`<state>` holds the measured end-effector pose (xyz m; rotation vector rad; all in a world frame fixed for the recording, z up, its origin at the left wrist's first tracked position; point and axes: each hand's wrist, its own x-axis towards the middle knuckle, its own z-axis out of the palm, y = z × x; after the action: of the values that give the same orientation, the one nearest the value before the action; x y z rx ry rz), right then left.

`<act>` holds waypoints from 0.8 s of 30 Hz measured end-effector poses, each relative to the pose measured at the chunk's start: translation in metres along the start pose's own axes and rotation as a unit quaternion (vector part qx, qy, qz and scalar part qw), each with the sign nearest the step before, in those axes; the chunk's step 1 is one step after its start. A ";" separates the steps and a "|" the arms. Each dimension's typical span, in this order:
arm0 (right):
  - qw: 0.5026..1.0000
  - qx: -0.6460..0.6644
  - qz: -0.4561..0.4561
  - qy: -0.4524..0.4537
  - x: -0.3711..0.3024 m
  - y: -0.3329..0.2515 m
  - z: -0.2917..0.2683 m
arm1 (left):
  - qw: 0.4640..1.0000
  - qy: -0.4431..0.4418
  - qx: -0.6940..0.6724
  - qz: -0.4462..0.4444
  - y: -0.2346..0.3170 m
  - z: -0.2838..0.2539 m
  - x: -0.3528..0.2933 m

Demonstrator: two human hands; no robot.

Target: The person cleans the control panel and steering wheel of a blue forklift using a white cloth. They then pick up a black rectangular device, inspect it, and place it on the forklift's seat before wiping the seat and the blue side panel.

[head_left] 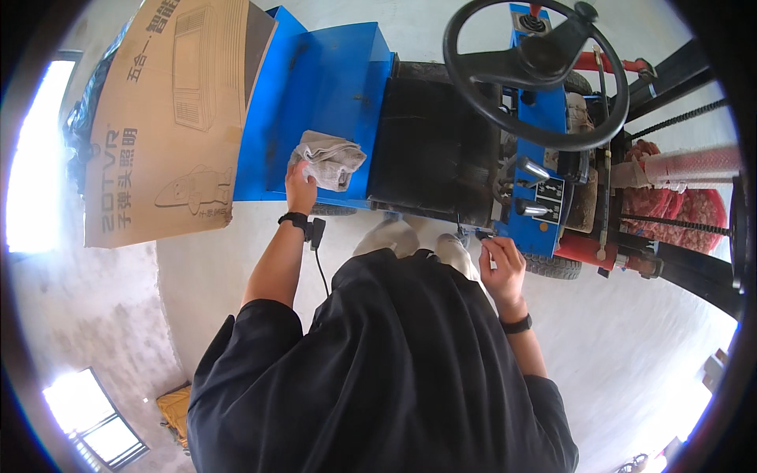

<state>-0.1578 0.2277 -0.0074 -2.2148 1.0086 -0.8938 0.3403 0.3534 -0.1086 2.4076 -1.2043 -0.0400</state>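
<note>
My left hand (300,189) is closed on the edge of a folded grey cloth (331,161), which lies over the blue metal body (315,87) of a small forklift-like vehicle. Close to the vehicle's lower side edge, my right hand (503,270) has its fingers curled. Its fingertips meet a small dark piece (482,234) there, too small to make out. Between my two hands is a black seat-like panel (430,142). Dark bands circle both wrists, and a black cable (322,272) hangs from a small box at the left one.
A black steering wheel (544,75) rises over the levers (533,207) on the right. Farther right are the mast (684,276), chains and a red mesh sack (686,217). A large cardboard box (169,126) stands at the left. A yellow-brown bag (175,410) lies by the wall.
</note>
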 end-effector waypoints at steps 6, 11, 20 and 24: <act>1.000 0.004 -0.008 -0.004 0.043 -0.038 0.039 | 0.995 -0.040 0.045 0.077 -0.036 -0.003 0.050; 1.000 -0.004 0.022 -0.001 0.084 -0.074 0.077 | 0.985 -0.054 0.019 0.160 -0.046 0.006 0.085; 0.989 -0.050 -0.051 -0.127 0.170 -0.139 0.186 | 0.927 -0.226 -0.291 0.073 -0.049 -0.032 0.095; 0.957 -0.146 -0.148 -0.200 0.188 -0.163 0.250 | 0.824 -0.369 -0.429 0.034 -0.040 -0.078 0.074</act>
<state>0.1943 0.2205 0.0122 -2.7030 0.6581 -0.3960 0.4338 0.3465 -0.0417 1.5269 -1.1772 -1.3004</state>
